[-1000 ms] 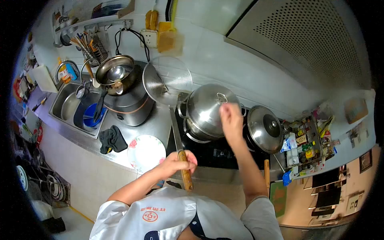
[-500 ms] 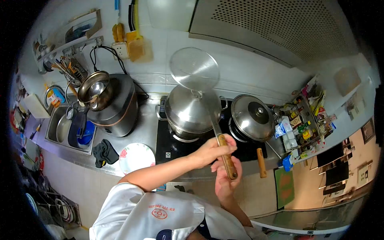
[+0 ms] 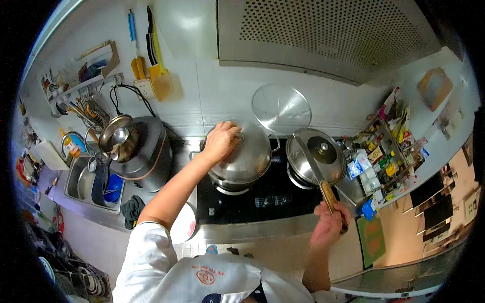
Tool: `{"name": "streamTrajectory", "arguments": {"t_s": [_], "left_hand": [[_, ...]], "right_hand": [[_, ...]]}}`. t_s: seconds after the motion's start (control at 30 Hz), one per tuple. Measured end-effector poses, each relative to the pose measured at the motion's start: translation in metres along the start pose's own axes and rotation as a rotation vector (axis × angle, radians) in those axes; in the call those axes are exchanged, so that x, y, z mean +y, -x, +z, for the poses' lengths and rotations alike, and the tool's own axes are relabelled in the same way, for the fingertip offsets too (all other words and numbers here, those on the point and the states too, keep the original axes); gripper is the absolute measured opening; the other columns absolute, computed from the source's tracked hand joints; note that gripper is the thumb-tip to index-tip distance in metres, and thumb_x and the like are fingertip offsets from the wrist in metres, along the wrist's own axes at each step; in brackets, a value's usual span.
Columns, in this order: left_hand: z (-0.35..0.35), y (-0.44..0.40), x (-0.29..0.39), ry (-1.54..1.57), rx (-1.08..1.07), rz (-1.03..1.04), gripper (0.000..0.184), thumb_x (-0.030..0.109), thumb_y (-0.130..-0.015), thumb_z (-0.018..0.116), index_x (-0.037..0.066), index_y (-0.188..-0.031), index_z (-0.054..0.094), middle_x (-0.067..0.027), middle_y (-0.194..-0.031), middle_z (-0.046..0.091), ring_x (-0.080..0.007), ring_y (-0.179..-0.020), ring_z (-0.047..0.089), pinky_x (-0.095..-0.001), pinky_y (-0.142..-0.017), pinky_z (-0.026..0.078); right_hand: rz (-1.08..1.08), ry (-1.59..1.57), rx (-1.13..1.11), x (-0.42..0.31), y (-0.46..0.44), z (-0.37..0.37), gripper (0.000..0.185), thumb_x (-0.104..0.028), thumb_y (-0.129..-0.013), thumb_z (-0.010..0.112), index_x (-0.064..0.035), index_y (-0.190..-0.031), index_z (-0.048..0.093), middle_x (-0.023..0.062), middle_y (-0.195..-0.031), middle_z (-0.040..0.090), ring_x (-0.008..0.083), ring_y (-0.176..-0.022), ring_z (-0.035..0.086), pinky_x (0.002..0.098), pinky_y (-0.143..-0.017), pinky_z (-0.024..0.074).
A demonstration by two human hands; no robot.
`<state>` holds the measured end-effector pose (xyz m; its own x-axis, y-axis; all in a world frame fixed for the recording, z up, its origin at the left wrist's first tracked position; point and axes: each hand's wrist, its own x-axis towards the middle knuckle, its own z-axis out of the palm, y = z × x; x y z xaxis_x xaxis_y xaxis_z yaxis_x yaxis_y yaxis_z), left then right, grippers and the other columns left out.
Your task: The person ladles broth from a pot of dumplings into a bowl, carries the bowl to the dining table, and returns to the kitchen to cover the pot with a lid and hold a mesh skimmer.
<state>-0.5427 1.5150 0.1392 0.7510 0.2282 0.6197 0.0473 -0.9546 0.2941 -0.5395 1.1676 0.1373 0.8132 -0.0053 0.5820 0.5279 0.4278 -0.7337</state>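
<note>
My left hand [image 3: 223, 142] reaches out over the large steel pot [image 3: 237, 179] on the left burner. Its fingers are closed at the top of the domed pot lid [image 3: 255, 156], where they hide the knob. In my right hand [image 3: 331, 222] is the wooden handle of a long skimmer [image 3: 282, 108], whose round wire mesh is held up near the wall. The skimmer's shaft crosses in front of a lidded wok [image 3: 331, 166] on the right burner.
A black cooktop [image 3: 242, 207] lies under both pots. To the left stand a dark cooker [image 3: 151, 151] with a metal bowl [image 3: 118, 139] on it, a sink [image 3: 81, 179] and a patterned plate [image 3: 183, 227]. Bottles and a rack [image 3: 386, 156] crowd the right side.
My left hand has let go of the skimmer handle and moved onto the pot lid. My right hand has carried the skimmer to the right.
</note>
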Motion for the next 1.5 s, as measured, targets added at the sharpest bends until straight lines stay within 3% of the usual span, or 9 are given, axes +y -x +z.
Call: {"name": "streamTrajectory", "arguments": {"t_s": [0.13, 0.33, 0.37, 0.63, 0.8, 0.93, 1.1, 1.4, 1.5], "left_hand": [[0.026, -0.026, -0.037, -0.18, -0.274, 0.128, 0.018, 0.021, -0.076, 0.066, 0.016, -0.093, 0.07, -0.0025, -0.095, 0.063, -0.0279, -0.098, 0.055, -0.0377, -0.082, 0.049], [0.027, -0.043, -0.063, -0.18, -0.34, 0.312, 0.014, 0.024, -0.075, 0.067, 0.019, -0.087, 0.071, -0.0035, -0.091, 0.066, -0.0272, -0.092, 0.057, -0.0375, -0.078, 0.051], [-0.012, -0.041, -0.024, -0.25, -0.306, 0.083, 0.014, 0.024, -0.076, 0.066, 0.018, -0.087, 0.072, -0.0054, -0.091, 0.067, -0.0282, -0.09, 0.059, -0.0383, -0.078, 0.05], [-0.139, -0.043, -0.026, -0.353, -0.041, 0.062, 0.017, 0.022, -0.079, 0.064, 0.009, -0.087, 0.069, -0.01, -0.085, 0.065, -0.0299, -0.08, 0.063, -0.0385, -0.071, 0.05], [-0.18, -0.016, -0.026, -0.345, 0.001, -0.041, 0.017, 0.018, -0.078, 0.062, 0.003, -0.085, 0.066, -0.0129, -0.084, 0.064, -0.0321, -0.08, 0.062, -0.0401, -0.069, 0.048], [-0.202, 0.008, -0.017, -0.309, 0.028, -0.176, 0.016, 0.015, -0.077, 0.063, 0.001, -0.083, 0.064, -0.0158, -0.079, 0.062, -0.0329, -0.075, 0.061, -0.0394, -0.067, 0.047], [-0.216, 0.032, -0.007, -0.155, 0.052, -0.361, 0.015, 0.013, -0.076, 0.064, -0.001, -0.082, 0.065, -0.0163, -0.074, 0.062, -0.0288, -0.067, 0.061, -0.0354, -0.063, 0.047], [-0.227, 0.05, -0.016, -0.236, 0.015, -0.298, 0.016, 0.012, -0.075, 0.065, -0.002, -0.082, 0.065, -0.0161, -0.075, 0.063, -0.0275, -0.066, 0.061, -0.0343, -0.063, 0.047], [-0.227, 0.052, -0.016, -0.201, 0.02, -0.306, 0.016, 0.012, -0.075, 0.065, -0.002, -0.082, 0.066, -0.0166, -0.075, 0.063, -0.0279, -0.065, 0.061, -0.0339, -0.063, 0.047]], "right_hand": [[0.076, -0.04, 0.035, -0.017, -0.001, -0.018, 0.026, -0.025, -0.088, 0.055, -0.0035, -0.103, 0.052, 0.0147, -0.088, 0.061, 0.0218, -0.075, 0.059, 0.033, -0.062, 0.0486], [0.093, -0.013, 0.053, -0.029, -0.001, -0.055, 0.023, -0.025, -0.09, 0.053, -0.0055, -0.101, 0.053, 0.0119, -0.086, 0.058, 0.0198, -0.072, 0.056, 0.0312, -0.061, 0.0476], [0.097, 0.013, 0.054, -0.032, -0.003, -0.064, 0.022, -0.025, -0.09, 0.053, -0.0057, -0.102, 0.053, 0.0117, -0.086, 0.058, 0.0195, -0.072, 0.056, 0.0309, -0.061, 0.0474], [0.009, 0.318, -0.323, -0.018, -0.032, -0.081, 0.02, -0.02, -0.088, 0.057, -0.0006, -0.094, 0.058, 0.0138, -0.089, 0.06, 0.021, -0.068, 0.059, 0.0331, -0.065, 0.0483], [0.154, 0.183, -0.704, 0.014, -0.046, -0.02, 0.014, -0.011, -0.086, 0.058, 0.0025, -0.091, 0.059, 0.0118, -0.085, 0.06, 0.019, -0.072, 0.062, 0.0287, -0.066, 0.0496], [0.466, 0.245, -0.737, 0.034, -0.046, 0.01, 0.009, 0.002, -0.083, 0.056, 0.0021, -0.092, 0.059, 0.0085, -0.085, 0.059, 0.0142, -0.071, 0.063, 0.0247, -0.068, 0.0494], [0.247, 0.287, -0.847, 0.065, -0.048, 0.02, 0.012, 0.006, -0.08, 0.057, 0.0032, -0.091, 0.061, 0.0081, -0.09, 0.057, 0.0138, -0.07, 0.063, 0.0241, -0.066, 0.049], [-0.209, 0.529, -0.888, 0.028, -0.06, 0.031, 0.014, 0.01, -0.076, 0.058, 0.0024, -0.087, 0.062, 0.0106, -0.089, 0.056, 0.0159, -0.069, 0.063, 0.0244, -0.061, 0.0505], [-0.115, 0.538, -0.812, 0.013, -0.063, 0.023, 0.018, 0.007, -0.073, 0.062, 0.0, -0.09, 0.061, 0.0106, -0.088, 0.056, 0.0182, -0.07, 0.063, 0.0269, -0.066, 0.0505]]}}
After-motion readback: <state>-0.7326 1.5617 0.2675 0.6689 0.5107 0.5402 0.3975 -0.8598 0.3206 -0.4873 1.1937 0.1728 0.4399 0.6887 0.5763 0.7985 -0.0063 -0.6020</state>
